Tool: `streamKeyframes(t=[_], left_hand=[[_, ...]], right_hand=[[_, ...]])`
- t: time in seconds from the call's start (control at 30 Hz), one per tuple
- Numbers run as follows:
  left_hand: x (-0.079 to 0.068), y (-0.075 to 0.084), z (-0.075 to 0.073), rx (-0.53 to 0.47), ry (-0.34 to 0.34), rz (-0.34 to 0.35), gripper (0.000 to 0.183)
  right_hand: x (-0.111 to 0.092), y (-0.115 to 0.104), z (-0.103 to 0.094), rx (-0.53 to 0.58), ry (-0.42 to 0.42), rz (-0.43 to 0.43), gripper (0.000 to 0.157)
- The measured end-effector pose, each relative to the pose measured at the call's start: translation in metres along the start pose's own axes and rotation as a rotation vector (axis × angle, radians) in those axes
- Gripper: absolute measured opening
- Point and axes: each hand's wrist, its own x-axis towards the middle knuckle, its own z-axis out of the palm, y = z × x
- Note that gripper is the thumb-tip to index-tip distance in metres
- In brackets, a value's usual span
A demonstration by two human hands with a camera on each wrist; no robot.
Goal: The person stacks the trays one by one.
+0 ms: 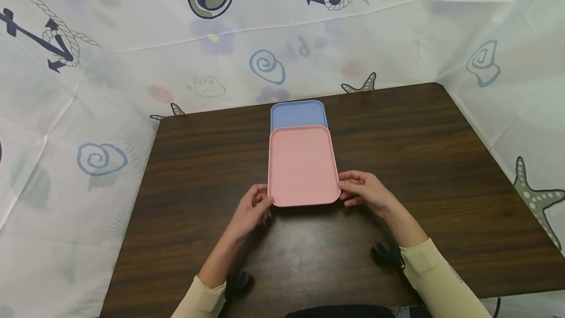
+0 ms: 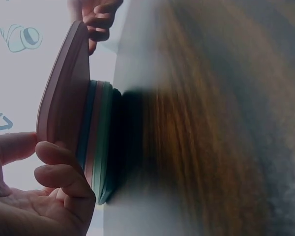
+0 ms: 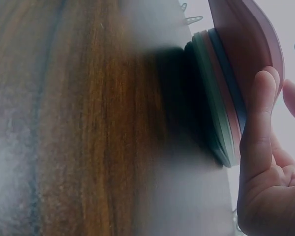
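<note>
A pink tray (image 1: 303, 166) is held by its near corners, tilted over a stack of trays. My left hand (image 1: 250, 214) pinches its near left corner between thumb and fingers. At the near right corner, my right hand (image 1: 368, 193) grips the rim the same way. Beneath the far end, a blue tray (image 1: 298, 114) shows at the top of the stack. The left wrist view shows the stack's edges: blue, then another pink tray (image 2: 94, 137), then a green tray (image 2: 106, 132) lower down. Most of the blue tray is hidden from the head view.
The stack stands on a dark wood-grain table (image 1: 212, 151), near its far edge. A patterned white sheet (image 1: 309, 58) hangs behind and at both sides. Dark wrist straps (image 1: 388, 254) sit under the forearms, and a dark shape (image 1: 340, 311) lies at the near edge.
</note>
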Motion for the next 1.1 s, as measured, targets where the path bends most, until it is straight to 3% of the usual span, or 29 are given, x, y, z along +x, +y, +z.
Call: streamKeyframes(t=[0.3, 0.8, 1.1], left_hand=[[0.011, 0.002, 0.002, 0.008, 0.042, 0.021, 0.041], [0.029, 0.006, 0.003, 0.07, 0.128, 0.087, 0.042], [0.034, 0.015, 0.004, 0.15, 0.176, 0.135, 0.043]], right_hand=[[0.004, -0.003, -0.001, 0.041, 0.041, -0.007, 0.055], [0.012, -0.008, 0.001, 0.065, 0.091, -0.047, 0.054], [0.02, -0.009, 0.004, 0.085, 0.133, -0.086, 0.053]])
